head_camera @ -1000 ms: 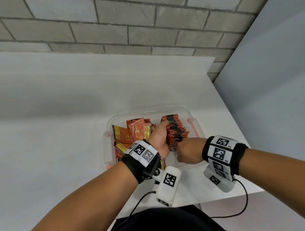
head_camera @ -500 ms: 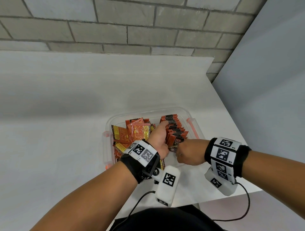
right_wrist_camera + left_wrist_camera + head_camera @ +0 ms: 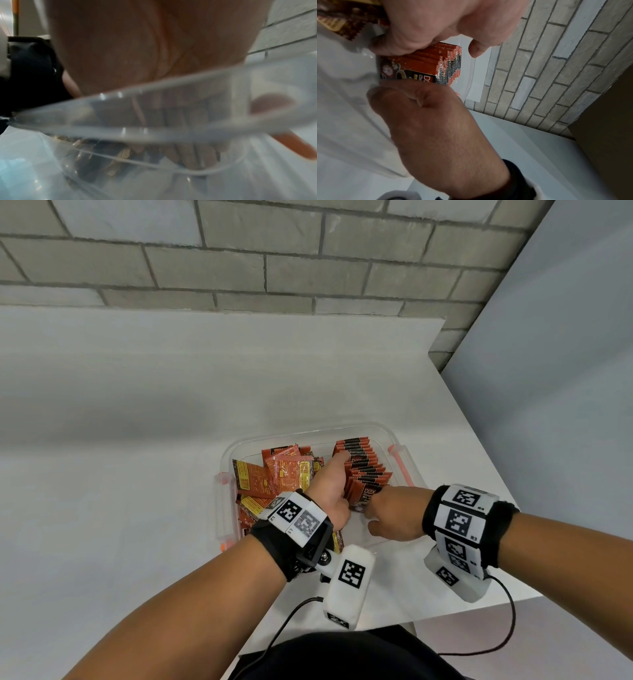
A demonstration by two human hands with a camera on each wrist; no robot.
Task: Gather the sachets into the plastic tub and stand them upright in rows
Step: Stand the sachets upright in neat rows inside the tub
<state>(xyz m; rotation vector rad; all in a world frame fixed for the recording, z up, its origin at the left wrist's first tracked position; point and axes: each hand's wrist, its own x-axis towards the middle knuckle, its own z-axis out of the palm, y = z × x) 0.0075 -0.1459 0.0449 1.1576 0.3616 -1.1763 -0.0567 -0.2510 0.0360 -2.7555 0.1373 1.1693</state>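
Observation:
A clear plastic tub with orange clips sits near the table's front right corner. Along its right side stands a row of red and black sachets, upright and packed together. Loose sachets lie flat in a heap on its left side. My left hand reaches into the tub with its fingers curled against the near left of the row and its thumb along the row's side. My right hand is curled at the frontmost sachet, which leans toward me; its fingertips are hidden.
The white table runs wide to the left and back to a brick wall. The table's right edge lies just past the tub, beside a grey panel. The tub's wall blurs most of the right wrist view.
The frontmost sachet has tipped toward me so that its printed face shows. Both hands have stayed almost where they were at the near end of the row.

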